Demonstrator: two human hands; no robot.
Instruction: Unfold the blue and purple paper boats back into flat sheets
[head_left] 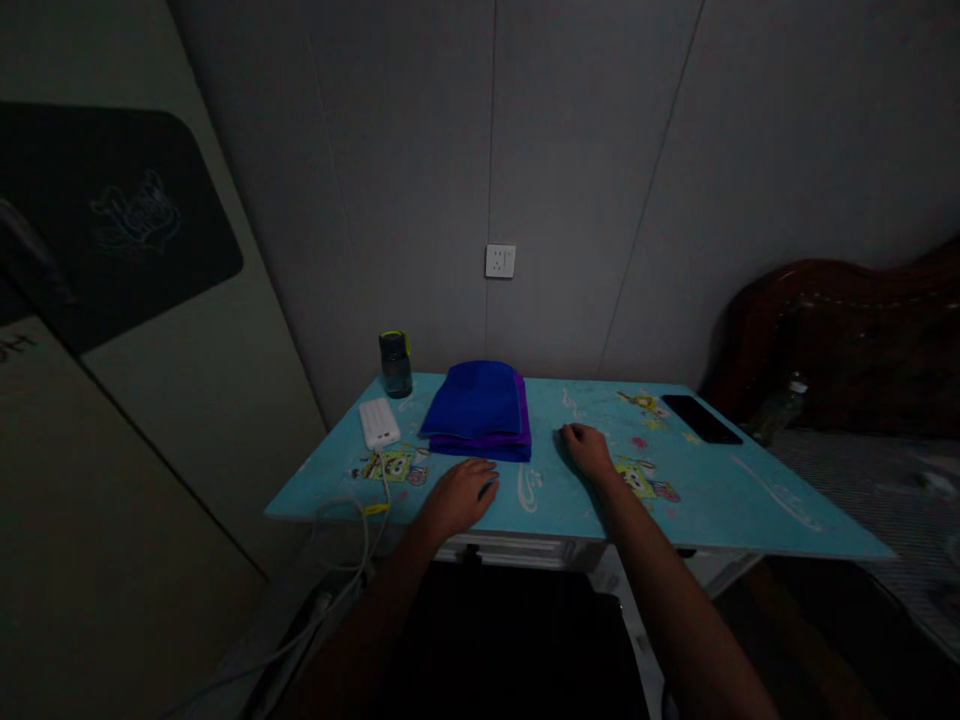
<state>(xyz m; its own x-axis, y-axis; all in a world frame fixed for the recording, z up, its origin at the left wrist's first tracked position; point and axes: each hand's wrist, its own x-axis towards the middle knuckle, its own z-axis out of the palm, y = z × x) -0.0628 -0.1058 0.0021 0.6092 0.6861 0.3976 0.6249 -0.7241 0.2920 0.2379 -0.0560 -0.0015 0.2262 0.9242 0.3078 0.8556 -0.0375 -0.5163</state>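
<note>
A stack of folded cloth (480,400), blue on top with purple layers beneath, lies towards the back of the light blue table. Just in front of it my left hand (461,495) rests on the tabletop near the front edge, fingers stretched out, holding nothing. My right hand (586,450) lies on the table to the right of the stack, apart from it. Its fingers are curled in, and nothing shows in them.
A dark water bottle (396,366) and a white power bank (379,424) with a cable (387,485) stand left. A black tablet or phone (701,419) lies at the right. A wall socket (500,261) is above; a clear bottle (780,408) is beyond the table's right side.
</note>
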